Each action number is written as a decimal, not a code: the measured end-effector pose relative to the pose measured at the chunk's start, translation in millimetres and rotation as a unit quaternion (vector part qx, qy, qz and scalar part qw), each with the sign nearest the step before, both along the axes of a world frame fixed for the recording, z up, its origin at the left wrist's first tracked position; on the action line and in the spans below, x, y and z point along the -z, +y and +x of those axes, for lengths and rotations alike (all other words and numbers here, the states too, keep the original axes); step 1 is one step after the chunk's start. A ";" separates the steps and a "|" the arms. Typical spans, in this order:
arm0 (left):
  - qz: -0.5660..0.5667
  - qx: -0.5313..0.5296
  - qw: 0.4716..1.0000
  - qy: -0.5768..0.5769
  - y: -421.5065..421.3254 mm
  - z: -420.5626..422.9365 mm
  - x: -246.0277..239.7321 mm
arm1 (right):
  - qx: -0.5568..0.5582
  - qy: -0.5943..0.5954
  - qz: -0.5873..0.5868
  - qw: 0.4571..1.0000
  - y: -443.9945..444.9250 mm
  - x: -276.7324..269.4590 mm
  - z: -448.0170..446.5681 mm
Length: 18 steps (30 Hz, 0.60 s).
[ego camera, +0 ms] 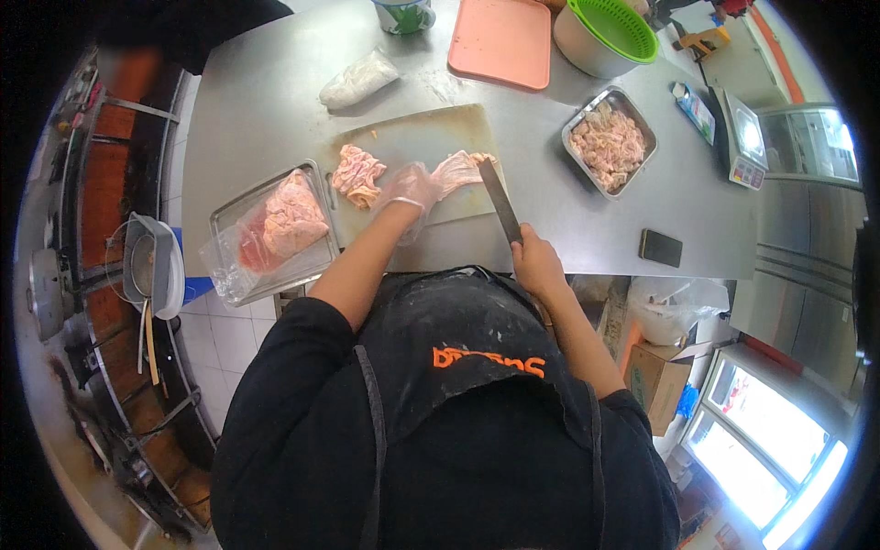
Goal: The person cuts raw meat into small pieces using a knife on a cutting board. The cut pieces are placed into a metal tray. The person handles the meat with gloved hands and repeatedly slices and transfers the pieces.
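In a clear plastic glove, my left hand point(412, 187) holds down a strip of raw poultry skin point(455, 173) on the cutting board point(430, 134). My right hand point(535, 260), bare, grips a long kitchen knife point(500, 199). Its blade tip lies at the right end of the strip, near the board's right edge. A crumpled pile of raw poultry skin point(356, 173) rests left of my gloved hand. Farther left, a metal tray point(313, 180) bears a larger raw poultry lump point(294, 213) on a clear plastic bag point(237, 271) with reddish liquid.
Cut pieces fill a square metal pan point(569, 141) at right. A phone point(661, 248) lies near the front edge; a scale point(746, 137) stands far right. Behind the board are a filled plastic bag point(359, 79), a pink tray point(500, 42), a cup point(404, 17) and a green colander point(615, 24).
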<state>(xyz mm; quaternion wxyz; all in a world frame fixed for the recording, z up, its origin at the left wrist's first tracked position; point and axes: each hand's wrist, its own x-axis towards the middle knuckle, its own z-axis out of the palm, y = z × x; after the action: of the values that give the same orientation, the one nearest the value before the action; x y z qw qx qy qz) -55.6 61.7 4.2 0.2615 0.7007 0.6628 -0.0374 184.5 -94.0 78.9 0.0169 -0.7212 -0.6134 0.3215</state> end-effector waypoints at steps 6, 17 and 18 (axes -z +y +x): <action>0.001 -0.044 0.999 0.011 -13.5 -13.9 -54.6 | -0.024 -0.010 -0.008 1.000 8.0 -8.1 -8.7; 0.090 0.000 0.996 -0.027 -8.0 20.1 -11.7 | -0.052 -0.020 -0.068 0.996 32.5 -5.4 -31.4; 0.080 0.017 0.996 -0.036 -3.4 22.9 -4.9 | -0.033 -0.023 -0.065 0.997 37.8 -4.1 -34.9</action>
<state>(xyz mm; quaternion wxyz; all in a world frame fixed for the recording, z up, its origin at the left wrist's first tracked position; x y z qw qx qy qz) -32.6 58.2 9.1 0.2280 0.7310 0.6421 0.0364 149.6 -56.2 83.0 -0.0551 -0.7070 -0.6150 0.3448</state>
